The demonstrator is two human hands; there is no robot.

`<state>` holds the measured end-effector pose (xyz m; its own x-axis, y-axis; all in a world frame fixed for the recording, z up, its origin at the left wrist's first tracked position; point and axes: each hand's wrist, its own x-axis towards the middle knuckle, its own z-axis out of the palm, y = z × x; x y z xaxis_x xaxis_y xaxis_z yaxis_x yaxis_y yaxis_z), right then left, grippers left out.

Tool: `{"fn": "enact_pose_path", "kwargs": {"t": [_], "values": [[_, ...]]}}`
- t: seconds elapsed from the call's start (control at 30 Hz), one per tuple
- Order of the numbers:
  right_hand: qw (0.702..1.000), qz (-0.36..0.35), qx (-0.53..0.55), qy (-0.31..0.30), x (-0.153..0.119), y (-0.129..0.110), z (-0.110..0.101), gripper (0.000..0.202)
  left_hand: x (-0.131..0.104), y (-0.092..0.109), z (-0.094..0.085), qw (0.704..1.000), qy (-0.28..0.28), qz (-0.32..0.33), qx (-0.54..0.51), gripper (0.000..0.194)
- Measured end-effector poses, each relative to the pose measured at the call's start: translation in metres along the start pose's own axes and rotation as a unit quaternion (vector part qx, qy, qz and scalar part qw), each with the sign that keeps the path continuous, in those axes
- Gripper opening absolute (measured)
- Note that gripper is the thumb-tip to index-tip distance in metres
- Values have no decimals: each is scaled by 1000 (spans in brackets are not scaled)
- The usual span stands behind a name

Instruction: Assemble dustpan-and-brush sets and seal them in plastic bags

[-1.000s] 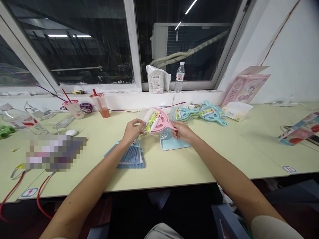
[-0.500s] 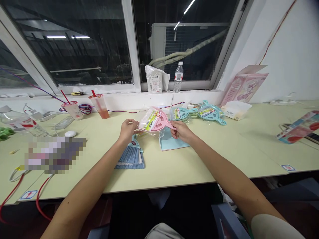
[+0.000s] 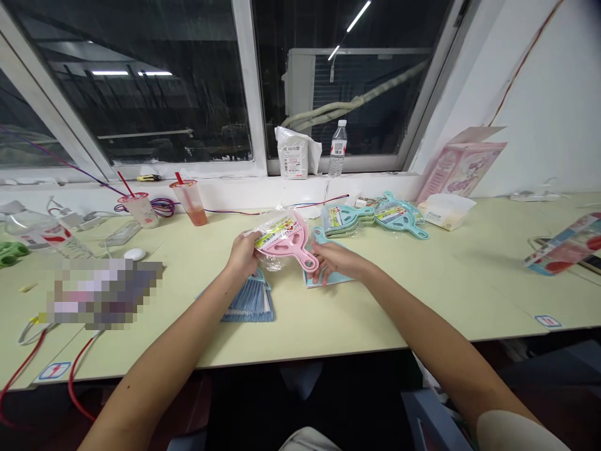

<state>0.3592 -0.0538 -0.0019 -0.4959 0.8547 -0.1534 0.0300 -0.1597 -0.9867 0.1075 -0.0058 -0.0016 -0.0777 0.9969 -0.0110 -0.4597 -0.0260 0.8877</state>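
Note:
A pink dustpan-and-brush set in clear plastic wrap, with a yellow-green label, is held above the table, its handle tilted toward me on the right. My left hand is closed on its left edge. Beside the handle's end is my right hand, its fingers loosely curved and apart; whether they touch the handle is unclear. Under the left hand lies a blue-bristled brush, its upper part hidden. A light-blue dustpan lies behind the right hand, which covers part of it.
Wrapped teal dustpan sets lie toward the back. Two drink cups with red straws stand at the back left. A tissue pack and a pink box are at the right. A water bottle stands on the sill.
The pink set has turned, its handle swinging down toward me. My right hand's fingers have loosened from their grip on the handle, while my left hand keeps its hold.

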Motion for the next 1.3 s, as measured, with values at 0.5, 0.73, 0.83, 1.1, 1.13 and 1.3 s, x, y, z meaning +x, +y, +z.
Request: {"fn": "enact_pose_path", "kwargs": {"t": [0.5, 0.73, 0.83, 1.1, 1.13, 1.3], "values": [[970, -131, 96, 182, -3, 1, -18, 43, -44, -13, 24, 982, -150, -75, 92, 32], [951, -183, 91, 232, 2, 4, -19, 40, -39, -17, 22, 983, -154, -57, 86, 31], [944, -196, 77, 255, 4, 8, -16, 37, -38, -19, 21, 985, -148, -29, 83, 29], [940, -196, 101, 260, 5, 8, -10, 34, -36, -13, 20, 988, -113, 8, 103, 36], [941, -192, 110, 256, 5, 7, -10, 32, -35, -13, 20, 988, -111, 11, 103, 34], [948, -174, 159, 211, 5, 5, -16, 25, -29, -15, 17, 989, -104, 28, 104, 27]]}}
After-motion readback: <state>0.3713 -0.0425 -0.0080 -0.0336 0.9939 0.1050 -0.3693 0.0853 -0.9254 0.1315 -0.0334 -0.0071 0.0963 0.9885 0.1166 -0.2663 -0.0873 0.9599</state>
